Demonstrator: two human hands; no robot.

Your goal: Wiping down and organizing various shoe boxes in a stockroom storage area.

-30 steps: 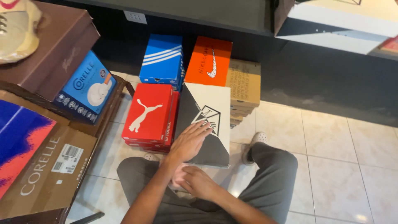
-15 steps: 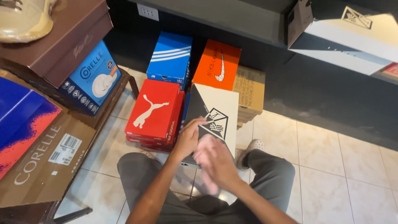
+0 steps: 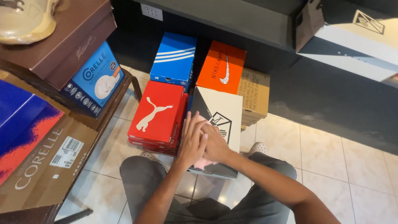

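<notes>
Pale floor tiles [image 3: 356, 166] run up to a dark shelf unit, with shoe boxes stacked on the floor against it. From the head view, the person crouches over a black-and-white shoe box [image 3: 222, 112] lying just beside a red shoe box [image 3: 155, 114]. Both hands rest on the near part of its lid. The left hand [image 3: 191, 141] lies flat with fingers spread, gripping nothing. The right hand [image 3: 215, 145] presses a pink cloth [image 3: 204, 162] against the lid, fingers curled over it. Behind stand a blue shoe box [image 3: 174, 60] and an orange shoe box [image 3: 222, 68]. A brown carton [image 3: 41, 166] sits at left.
</notes>
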